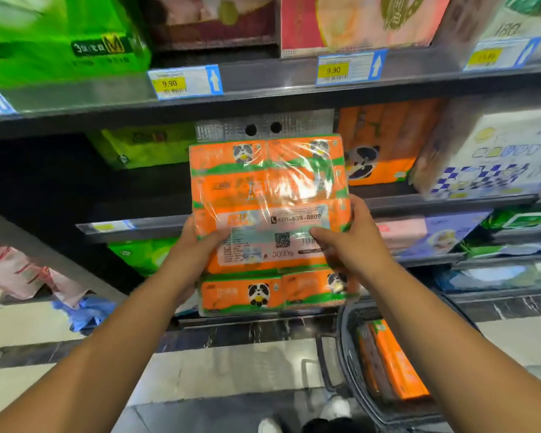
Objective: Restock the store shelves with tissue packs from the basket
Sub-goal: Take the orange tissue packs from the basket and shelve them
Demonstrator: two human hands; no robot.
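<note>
Here I hold the orange tissue pack (270,220) upright before the shelf (132,225): left hand (197,245) and right hand (350,239) grip its sides; the basket (350,370) sits near right.

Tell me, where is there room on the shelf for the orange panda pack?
The dark gap on the middle shelf, by the yellow-green pack and left of the held orange pack, looks bare. Right of it is crowded: a shelved panda pack beside a checkered pack.

Two hands, left hand (194,248) and right hand (350,239); one held tissue pack (269,195); one basket (345,345); two price tags (169,83) legibly 9.90.
</note>
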